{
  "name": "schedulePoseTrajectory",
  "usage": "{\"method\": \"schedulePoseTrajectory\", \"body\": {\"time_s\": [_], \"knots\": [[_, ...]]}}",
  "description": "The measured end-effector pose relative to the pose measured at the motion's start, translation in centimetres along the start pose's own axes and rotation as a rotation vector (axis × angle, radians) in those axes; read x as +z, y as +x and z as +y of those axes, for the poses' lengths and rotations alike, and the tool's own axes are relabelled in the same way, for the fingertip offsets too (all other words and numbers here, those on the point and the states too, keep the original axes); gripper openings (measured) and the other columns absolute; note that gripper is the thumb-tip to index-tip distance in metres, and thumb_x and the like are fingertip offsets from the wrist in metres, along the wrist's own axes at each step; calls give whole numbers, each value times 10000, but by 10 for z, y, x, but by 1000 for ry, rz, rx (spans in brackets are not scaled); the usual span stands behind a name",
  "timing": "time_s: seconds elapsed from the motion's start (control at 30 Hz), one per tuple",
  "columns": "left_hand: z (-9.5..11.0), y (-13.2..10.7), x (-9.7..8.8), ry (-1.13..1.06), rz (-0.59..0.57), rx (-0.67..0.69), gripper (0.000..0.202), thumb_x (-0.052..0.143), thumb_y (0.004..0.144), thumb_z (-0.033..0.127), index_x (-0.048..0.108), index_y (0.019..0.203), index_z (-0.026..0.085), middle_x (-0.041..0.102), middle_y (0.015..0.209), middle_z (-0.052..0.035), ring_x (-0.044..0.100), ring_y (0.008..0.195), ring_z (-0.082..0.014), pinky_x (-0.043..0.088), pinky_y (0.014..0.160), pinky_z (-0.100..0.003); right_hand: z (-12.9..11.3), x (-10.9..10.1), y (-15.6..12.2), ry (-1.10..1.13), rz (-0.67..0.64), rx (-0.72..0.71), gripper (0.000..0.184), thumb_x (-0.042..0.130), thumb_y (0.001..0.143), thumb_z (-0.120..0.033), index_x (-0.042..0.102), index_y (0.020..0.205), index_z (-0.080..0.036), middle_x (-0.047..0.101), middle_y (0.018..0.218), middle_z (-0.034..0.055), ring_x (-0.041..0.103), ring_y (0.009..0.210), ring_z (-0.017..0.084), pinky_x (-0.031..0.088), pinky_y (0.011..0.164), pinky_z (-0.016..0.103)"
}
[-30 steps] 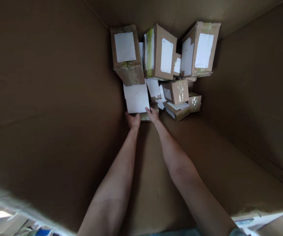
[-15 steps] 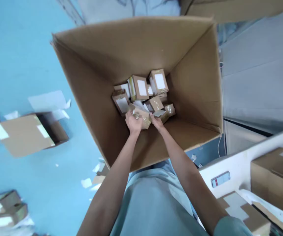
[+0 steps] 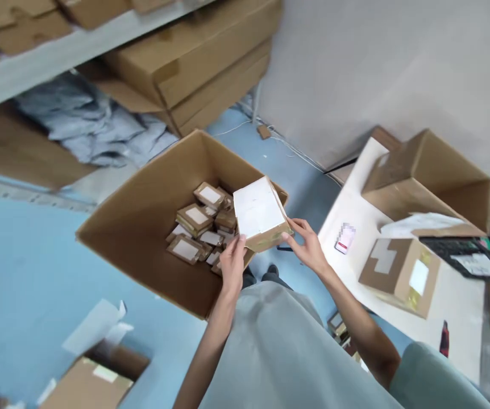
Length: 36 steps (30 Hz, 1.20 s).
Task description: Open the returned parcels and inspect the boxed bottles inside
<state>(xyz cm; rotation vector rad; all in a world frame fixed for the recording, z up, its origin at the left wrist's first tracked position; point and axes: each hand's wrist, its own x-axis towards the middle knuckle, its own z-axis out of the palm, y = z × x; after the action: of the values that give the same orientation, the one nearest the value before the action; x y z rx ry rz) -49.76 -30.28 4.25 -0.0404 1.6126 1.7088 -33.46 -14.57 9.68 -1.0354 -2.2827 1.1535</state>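
Between my two hands is a small cardboard box [image 3: 260, 210] with a large white label on its upper face. My left hand [image 3: 233, 262] grips its near left corner, thumb up along the side. At the near right corner, my right hand [image 3: 307, 244] closes on it with thumb and fingers. The box is held up over the right edge of a large open carton [image 3: 142, 227]. Down in that carton lie several small labelled boxes [image 3: 186, 249] in a loose heap; the held box hides part of them.
To the right, a white table [image 3: 347, 204] bears a phone [image 3: 345, 237], a taped box [image 3: 398, 272], an open carton [image 3: 449, 176] and a red-black cutter [image 3: 444, 339]. Shelving with long cartons [image 3: 211, 68] and grey bags [image 3: 95, 125] stands behind. Another open box [image 3: 87, 383] lies on the blue floor.
Both hands have come up out of the large carton, lifting a box with them. My view has swung right, so the white table now shows more fully.
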Motion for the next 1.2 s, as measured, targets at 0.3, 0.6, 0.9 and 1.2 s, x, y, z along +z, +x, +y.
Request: {"method": "schedulePoseTrajectory", "body": {"time_s": [0.3, 0.6, 0.9, 1.2], "knots": [[-51, -50, 145, 182, -504, -161, 633, 884, 862, 621, 818, 1341, 212, 759, 1484, -120, 653, 1475, -370, 539, 1239, -562, 62, -125, -122, -23, 442, 354, 544, 700, 1022, -657, 853, 1335, -240, 756, 1291, 143, 737, 1210, 323, 593, 1110, 472], [-169, -116, 293, 536, -739, -69, 542, 803, 986, 478, 769, 1433, 175, 745, 1498, -136, 689, 1446, -347, 534, 1266, -495, 210, -193, -236, 188, 671, 654, 735, 572, 982, -820, 875, 1180, -180, 776, 1166, 164, 746, 1049, 298, 639, 908, 421], [-279, -181, 370, 757, -799, -23, 459, 784, 947, 346, 791, 1364, 156, 782, 1439, -137, 724, 1389, -333, 542, 1246, -501, 298, -231, -315, 173, 726, 751, 665, 476, 1086, -693, 730, 1379, -153, 743, 1377, 235, 767, 1204, 324, 638, 1040, 459], [-315, -207, 391, 876, -855, -40, 393, 766, 854, 254, 837, 1235, 191, 833, 1321, -126, 805, 1191, -323, 578, 1186, -516, 320, -254, -341, 141, 557, 784, 524, 577, 1071, -547, 742, 1365, -147, 750, 1426, 247, 821, 1111, 336, 660, 995, 492]]}}
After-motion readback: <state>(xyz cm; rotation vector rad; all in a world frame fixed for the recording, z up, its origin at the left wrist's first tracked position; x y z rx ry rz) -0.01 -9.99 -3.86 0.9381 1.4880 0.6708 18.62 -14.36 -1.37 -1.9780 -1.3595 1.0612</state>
